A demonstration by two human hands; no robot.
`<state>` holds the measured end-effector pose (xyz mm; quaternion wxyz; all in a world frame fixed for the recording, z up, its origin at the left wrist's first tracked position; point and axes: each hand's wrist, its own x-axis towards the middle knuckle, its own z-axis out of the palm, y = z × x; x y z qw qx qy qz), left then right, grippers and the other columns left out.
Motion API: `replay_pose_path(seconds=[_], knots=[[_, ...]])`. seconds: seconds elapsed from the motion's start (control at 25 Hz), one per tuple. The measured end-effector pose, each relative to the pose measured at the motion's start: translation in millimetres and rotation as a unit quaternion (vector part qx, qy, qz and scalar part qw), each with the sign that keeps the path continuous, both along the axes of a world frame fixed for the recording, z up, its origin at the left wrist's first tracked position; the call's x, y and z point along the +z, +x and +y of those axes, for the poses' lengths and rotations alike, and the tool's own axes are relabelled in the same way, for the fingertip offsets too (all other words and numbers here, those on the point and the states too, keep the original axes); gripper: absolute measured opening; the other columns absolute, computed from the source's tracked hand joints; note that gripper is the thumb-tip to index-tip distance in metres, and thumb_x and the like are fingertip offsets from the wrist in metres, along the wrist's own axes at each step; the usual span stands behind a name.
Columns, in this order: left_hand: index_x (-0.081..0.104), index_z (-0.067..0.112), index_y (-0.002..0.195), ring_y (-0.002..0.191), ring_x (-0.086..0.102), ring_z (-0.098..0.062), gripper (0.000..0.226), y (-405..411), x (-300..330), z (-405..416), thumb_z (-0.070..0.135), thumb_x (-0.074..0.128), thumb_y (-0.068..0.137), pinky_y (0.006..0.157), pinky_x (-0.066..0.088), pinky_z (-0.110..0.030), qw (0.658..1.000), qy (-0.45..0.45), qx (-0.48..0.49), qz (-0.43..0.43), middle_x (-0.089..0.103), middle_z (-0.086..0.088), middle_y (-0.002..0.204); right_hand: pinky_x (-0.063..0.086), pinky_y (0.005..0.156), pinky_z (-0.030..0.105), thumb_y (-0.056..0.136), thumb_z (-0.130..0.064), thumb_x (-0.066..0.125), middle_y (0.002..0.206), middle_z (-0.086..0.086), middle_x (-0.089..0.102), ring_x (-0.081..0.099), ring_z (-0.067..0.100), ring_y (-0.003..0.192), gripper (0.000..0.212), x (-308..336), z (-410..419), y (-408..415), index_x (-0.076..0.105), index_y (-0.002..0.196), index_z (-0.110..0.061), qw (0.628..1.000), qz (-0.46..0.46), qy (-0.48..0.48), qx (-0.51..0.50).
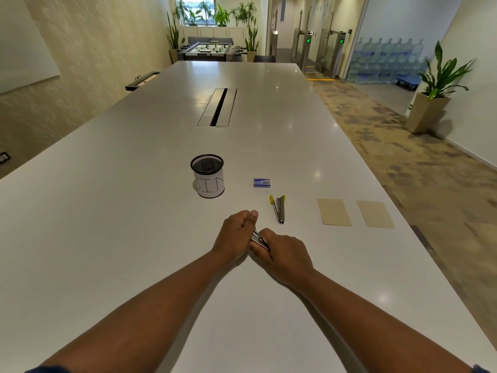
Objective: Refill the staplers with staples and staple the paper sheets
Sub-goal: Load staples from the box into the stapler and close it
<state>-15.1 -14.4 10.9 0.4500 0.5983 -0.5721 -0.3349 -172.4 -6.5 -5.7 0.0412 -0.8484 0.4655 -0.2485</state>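
Observation:
Both hands meet over the white table point(134, 238) and grip one small metal stapler point(258, 239). My left hand point(236, 238) closes around its far end, and my right hand point(285, 255) holds the near end; most of it is hidden by fingers. A second stapler point(279, 210) with yellow ends lies open on the table just beyond my right hand. A small blue staple box point(261, 183) sits behind it. Two tan paper sheets lie to the right, one point(334, 212) nearer the staplers and one point(375, 214) close to the table's right edge.
A black mesh cup point(207, 175) wrapped in white paper marked "BIN" stands beyond my left hand. A cable slot point(217, 106) is set in the table's middle further back. The table's right edge runs close to the papers, with carpeted floor and a potted plant point(435, 87) beyond.

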Motion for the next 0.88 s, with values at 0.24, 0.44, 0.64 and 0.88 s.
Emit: replay_pose_path(seconds=[0.24,0.44,0.64,0.88], knots=[[0.057,0.002,0.079,0.064,0.058,-0.017,0.049,-0.2,-1.1,-1.2,0.041,0.044,0.106,0.065,0.051,-0.041,1.0,-0.001,0.014,-0.023,0.066,-0.021,0.077,0.033,0.048,0.027,0.099,-0.069,0.025,0.063,-0.008,0.056,0.047,0.012,0.049,0.054,-0.7,-0.3,0.3,0.053,0.094,-0.023,1.0,-0.001,0.001,0.004],[0.057,0.003,0.078,0.064,0.059,-0.018,0.049,-0.6,-0.3,-0.7,0.041,0.044,0.106,0.067,0.053,-0.045,0.999,-0.006,0.024,-0.031,0.067,-0.019,0.075,0.026,0.046,0.023,0.1,-0.068,0.026,0.062,-0.013,0.049,0.044,0.01,0.048,0.052,1.3,0.7,0.4,0.053,0.093,-0.024,1.0,-0.004,0.002,0.005],[0.058,0.003,0.078,0.069,0.065,-0.032,0.049,-1.8,1.6,1.7,0.041,0.044,0.107,0.069,0.053,-0.047,0.999,-0.004,0.03,-0.027,0.067,-0.018,0.075,0.025,0.045,0.021,0.1,-0.066,0.029,0.061,-0.012,0.049,0.041,0.008,0.045,0.048,1.6,0.2,0.6,0.051,0.091,-0.024,1.0,-0.007,0.002,0.008],[0.058,0.005,0.075,0.07,0.065,-0.03,0.049,-3.2,4.1,3.5,0.04,0.044,0.107,0.068,0.053,-0.045,0.999,-0.001,0.037,-0.03,0.069,-0.013,0.074,0.047,0.05,0.035,0.099,-0.067,0.027,0.064,-0.004,0.06,0.053,0.018,0.051,0.053,0.5,0.2,1.2,0.054,0.093,-0.022,1.0,-0.007,0.014,0.002]])
